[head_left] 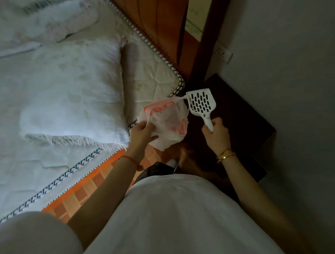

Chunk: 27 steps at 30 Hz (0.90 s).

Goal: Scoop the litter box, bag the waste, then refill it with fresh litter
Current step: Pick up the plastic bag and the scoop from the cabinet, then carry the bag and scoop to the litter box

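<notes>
While our right hand (216,132) curls its fingers round the scoop (201,103) handle, slotted head raised and seemingly empty | our left hand (142,131) pinches the bag (168,123) rim, likely to hold its mouth open, beside the mattress (151,74) corner | litter box not in view; dark cabinet (238,115) top unreadable.

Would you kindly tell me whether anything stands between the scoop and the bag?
Nothing visible does. The right hand grips the scoop by its handle, with its head right beside the bag, which the left hand holds. Only the bag's own stretched handle reaches the scoop's edge.
</notes>
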Each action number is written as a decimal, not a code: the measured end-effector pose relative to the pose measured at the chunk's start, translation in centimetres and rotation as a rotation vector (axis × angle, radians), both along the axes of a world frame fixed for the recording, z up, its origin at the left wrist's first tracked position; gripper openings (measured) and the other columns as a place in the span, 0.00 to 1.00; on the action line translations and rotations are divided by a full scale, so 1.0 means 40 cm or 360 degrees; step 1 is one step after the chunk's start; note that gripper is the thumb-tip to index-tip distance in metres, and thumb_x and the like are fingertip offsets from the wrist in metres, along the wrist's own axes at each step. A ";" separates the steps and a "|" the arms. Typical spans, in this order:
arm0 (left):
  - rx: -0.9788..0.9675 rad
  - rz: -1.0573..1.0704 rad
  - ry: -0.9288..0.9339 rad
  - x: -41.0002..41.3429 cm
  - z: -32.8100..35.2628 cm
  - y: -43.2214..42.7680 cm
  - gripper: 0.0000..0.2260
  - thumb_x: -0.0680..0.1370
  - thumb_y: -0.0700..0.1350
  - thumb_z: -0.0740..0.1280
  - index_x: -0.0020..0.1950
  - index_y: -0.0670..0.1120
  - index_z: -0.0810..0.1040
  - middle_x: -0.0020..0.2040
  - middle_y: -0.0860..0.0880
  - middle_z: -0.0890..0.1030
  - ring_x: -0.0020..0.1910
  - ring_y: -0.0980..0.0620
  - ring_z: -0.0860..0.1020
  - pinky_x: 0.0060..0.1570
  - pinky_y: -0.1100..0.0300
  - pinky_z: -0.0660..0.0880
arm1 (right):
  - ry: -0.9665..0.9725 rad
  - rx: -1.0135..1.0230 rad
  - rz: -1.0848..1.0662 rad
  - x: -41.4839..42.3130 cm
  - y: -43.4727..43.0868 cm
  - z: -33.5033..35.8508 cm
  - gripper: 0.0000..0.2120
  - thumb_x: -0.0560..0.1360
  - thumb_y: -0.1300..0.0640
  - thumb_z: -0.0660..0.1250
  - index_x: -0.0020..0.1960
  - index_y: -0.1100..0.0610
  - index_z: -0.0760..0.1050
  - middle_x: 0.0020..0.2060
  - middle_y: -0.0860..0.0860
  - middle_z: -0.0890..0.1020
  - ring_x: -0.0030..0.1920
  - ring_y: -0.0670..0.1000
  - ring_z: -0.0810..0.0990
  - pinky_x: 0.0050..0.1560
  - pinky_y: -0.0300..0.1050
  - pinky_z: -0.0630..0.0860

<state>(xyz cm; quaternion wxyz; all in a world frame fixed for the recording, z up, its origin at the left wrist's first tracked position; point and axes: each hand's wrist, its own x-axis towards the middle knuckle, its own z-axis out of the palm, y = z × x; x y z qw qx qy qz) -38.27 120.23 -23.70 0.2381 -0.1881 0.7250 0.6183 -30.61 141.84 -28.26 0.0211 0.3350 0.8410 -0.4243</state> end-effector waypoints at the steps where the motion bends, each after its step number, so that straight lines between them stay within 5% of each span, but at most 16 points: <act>1: -0.0007 0.0037 0.0018 0.022 0.006 -0.022 0.06 0.80 0.41 0.63 0.47 0.43 0.79 0.46 0.45 0.81 0.48 0.48 0.81 0.40 0.64 0.80 | 0.0014 -0.0004 0.0063 0.002 -0.011 0.004 0.11 0.76 0.53 0.64 0.53 0.59 0.68 0.39 0.54 0.78 0.36 0.53 0.78 0.33 0.47 0.75; 5: -0.0015 0.0200 0.0061 0.122 0.013 -0.109 0.07 0.81 0.42 0.63 0.50 0.43 0.80 0.51 0.42 0.82 0.51 0.46 0.82 0.42 0.63 0.80 | 0.0049 0.0016 0.0337 0.010 -0.064 0.025 0.12 0.76 0.53 0.65 0.52 0.61 0.70 0.39 0.55 0.79 0.37 0.55 0.79 0.36 0.52 0.76; 11: 0.0021 0.0549 0.0104 0.281 0.019 -0.223 0.11 0.82 0.47 0.64 0.47 0.40 0.80 0.46 0.42 0.81 0.47 0.47 0.82 0.42 0.63 0.80 | 0.0077 -0.0056 0.0694 0.022 -0.165 0.053 0.10 0.77 0.52 0.65 0.51 0.58 0.70 0.36 0.46 0.75 0.34 0.45 0.75 0.29 0.39 0.68; 18: -0.0027 0.0947 0.0121 0.446 0.023 -0.361 0.10 0.81 0.43 0.63 0.50 0.37 0.80 0.46 0.41 0.82 0.47 0.47 0.81 0.45 0.61 0.82 | 0.0099 -0.0074 0.1152 0.034 -0.331 0.064 0.11 0.76 0.52 0.66 0.49 0.58 0.71 0.36 0.49 0.77 0.33 0.43 0.75 0.29 0.37 0.66; 24: -0.0046 0.1286 0.0099 0.580 0.015 -0.500 0.12 0.81 0.41 0.64 0.53 0.31 0.79 0.46 0.39 0.79 0.47 0.46 0.80 0.46 0.59 0.82 | 0.0083 -0.0079 0.1507 0.045 -0.521 0.068 0.13 0.76 0.51 0.66 0.54 0.59 0.73 0.43 0.51 0.81 0.40 0.50 0.80 0.36 0.41 0.73; 27: -0.0027 0.1436 0.0094 0.648 0.021 -0.583 0.09 0.81 0.39 0.63 0.50 0.35 0.79 0.46 0.40 0.80 0.45 0.46 0.80 0.46 0.61 0.82 | 0.0072 -0.0052 0.1668 0.061 -0.638 0.066 0.12 0.74 0.48 0.66 0.51 0.55 0.72 0.39 0.52 0.82 0.35 0.52 0.81 0.34 0.48 0.78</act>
